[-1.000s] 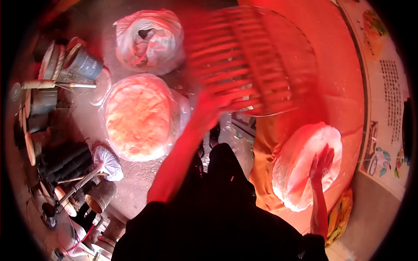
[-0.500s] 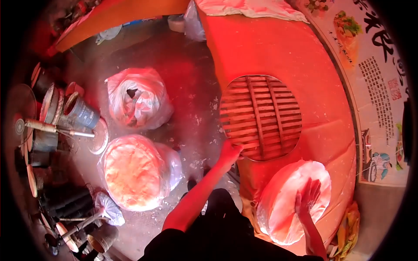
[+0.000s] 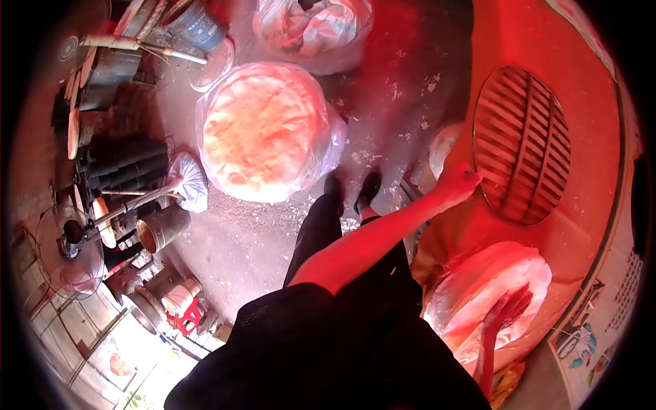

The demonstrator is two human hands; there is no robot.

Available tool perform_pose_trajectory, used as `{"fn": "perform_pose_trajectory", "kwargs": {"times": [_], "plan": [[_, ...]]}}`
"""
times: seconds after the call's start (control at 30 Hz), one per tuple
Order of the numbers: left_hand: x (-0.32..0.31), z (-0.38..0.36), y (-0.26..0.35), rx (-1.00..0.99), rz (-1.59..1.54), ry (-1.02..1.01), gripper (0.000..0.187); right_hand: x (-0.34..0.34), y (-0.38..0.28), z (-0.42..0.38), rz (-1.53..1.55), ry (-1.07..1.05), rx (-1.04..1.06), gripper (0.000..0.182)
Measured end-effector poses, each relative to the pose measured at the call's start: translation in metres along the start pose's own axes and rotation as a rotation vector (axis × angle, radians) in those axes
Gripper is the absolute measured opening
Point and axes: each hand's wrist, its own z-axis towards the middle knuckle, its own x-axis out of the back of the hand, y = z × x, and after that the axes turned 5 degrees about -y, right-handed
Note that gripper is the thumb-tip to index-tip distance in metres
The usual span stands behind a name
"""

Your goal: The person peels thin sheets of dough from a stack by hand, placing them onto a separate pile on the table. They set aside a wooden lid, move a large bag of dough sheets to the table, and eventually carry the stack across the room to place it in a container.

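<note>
A round slatted rack (image 3: 525,147), with thin slats and two crossbars, is over the red-covered table. My left hand (image 3: 461,180) is closed at the rack's near-left rim. To the right and nearer to me stands a thick round stack of pale, thin sheets (image 3: 471,301), partly wrapped in clear plastic. My right hand (image 3: 509,307) rests on its top with fingers stretched out. Red light tints both hands and the stack.
Another plastic-wrapped round stack (image 3: 263,130) stands on the left, near my feet. Beyond it is an open plastic bag (image 3: 314,31). Buckets (image 3: 195,27), a standing fan (image 3: 72,232) and a metal pot (image 3: 143,307) line the left side. A printed poster (image 3: 615,321) is at right.
My view has swung left and down, so the rack and table appear farther right. My left hand stays at the rack's rim, and my right hand stays on the stack.
</note>
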Motion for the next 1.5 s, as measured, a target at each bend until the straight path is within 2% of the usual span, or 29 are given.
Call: {"fn": "perform_pose_trajectory", "kwargs": {"times": [0.13,0.23,0.33,0.43,0.47,0.6,0.63,0.7,0.73,0.8,0.87,0.9,0.97,1.0,1.03,1.1,1.13,1.17,1.2,1.23,1.3,1.33,1.37,1.4,1.43,1.47,1.5], "plan": [[0.004,-0.054,-0.021,0.125,0.242,-0.091,0.043,-0.003,0.000,-0.002,-0.044,0.036,0.024,0.066],[-0.028,-0.104,-0.038,0.254,0.024,-0.260,0.061,-0.004,0.001,-0.001,-0.086,0.072,0.040,0.068],[-0.033,-0.122,-0.041,0.266,0.117,-0.283,0.077,-0.009,-0.002,0.001,-0.111,0.104,0.056,0.070],[-0.033,-0.135,-0.026,0.110,0.318,-0.337,0.084,-0.007,-0.005,0.003,-0.141,0.134,0.080,0.074],[-0.036,-0.139,-0.018,0.160,0.308,-0.363,0.086,-0.006,-0.006,0.005,-0.152,0.147,0.088,0.075],[-0.055,-0.139,-0.039,0.020,0.282,-0.323,0.074,-0.004,-0.008,0.006,-0.209,0.184,0.130,0.080],[-0.058,-0.140,-0.041,-0.014,0.272,-0.297,0.071,-0.007,-0.008,0.006,-0.195,0.179,0.122,0.076],[-0.046,-0.136,-0.048,0.041,0.191,-0.248,0.060,-0.004,-0.003,0.008,-0.145,0.145,0.094,0.067],[-0.023,-0.136,-0.043,0.136,0.112,-0.228,0.053,-0.002,-0.002,0.008,-0.125,0.128,0.085,0.063],[0.034,-0.143,-0.051,-0.194,0.256,0.157,0.056,0.000,0.004,0.007,-0.081,0.096,0.068,0.055],[0.125,-0.159,-0.046,-0.304,0.455,0.397,0.034,0.002,0.015,0.009,-0.021,0.054,0.052,0.048],[0.167,-0.177,-0.033,-0.234,0.455,0.551,0.033,0.003,0.024,0.010,0.019,0.023,0.048,0.044],[0.280,-0.207,-0.044,-0.399,0.629,0.823,0.037,0.013,0.052,0.018,0.088,-0.025,0.071,0.038],[0.325,-0.228,-0.044,-0.328,0.874,1.003,0.038,0.024,0.057,0.024,0.117,-0.031,0.089,0.035],[0.367,-0.248,-0.047,-0.258,0.928,1.103,0.045,0.052,0.025,0.035,0.191,0.016,0.066,0.033],[0.429,-0.283,-0.062,-0.033,1.136,1.350,0.058,0.094,-0.066,0.061,0.478,0.100,-0.134,0.026],[0.442,-0.292,-0.063,0.015,1.048,1.405,0.064,0.102,-0.115,0.077,0.625,0.091,0.036,0.024],[0.452,-0.299,-0.067,0.065,0.957,1.460,0.071,0.122,-0.166,0.096,0.332,-0.007,0.343,0.023],[0.459,-0.301,-0.067,0.118,0.931,1.463,0.075,0.071,-0.185,0.096,0.815,-0.278,0.120,0.025],[0.461,-0.302,-0.062,0.111,0.917,1.479,0.076,0.088,-0.251,0.116,0.996,-0.452,0.279,0.025],[0.457,-0.306,-0.052,0.112,0.886,1.506,0.078,0.077,-0.391,0.122,1.248,-0.742,0.095,0.034],[0.462,-0.310,-0.054,0.111,0.844,1.530,0.081,0.029,-0.437,0.125,1.411,-0.728,0.244,0.036],[0.463,-0.312,-0.053,0.087,0.742,1.535,0.080,0.005,-0.484,0.135,1.438,-0.760,0.311,0.035],[0.462,-0.310,-0.050,0.060,0.641,1.537,0.079,-0.020,-0.526,0.144,1.546,-0.866,0.272,0.036],[0.465,-0.309,-0.051,0.035,0.537,1.538,0.078,-0.039,-0.563,0.148,1.430,-0.757,0.264,0.040],[0.479,-0.309,-0.066,-0.125,0.314,1.434,0.073,-0.054,-0.591,0.152,1.310,-0.649,0.257,0.044],[0.479,-0.307,-0.063,-0.097,0.286,1.421,0.069,-0.069,-0.607,0.158,1.145,-0.583,0.263,0.041]]}}
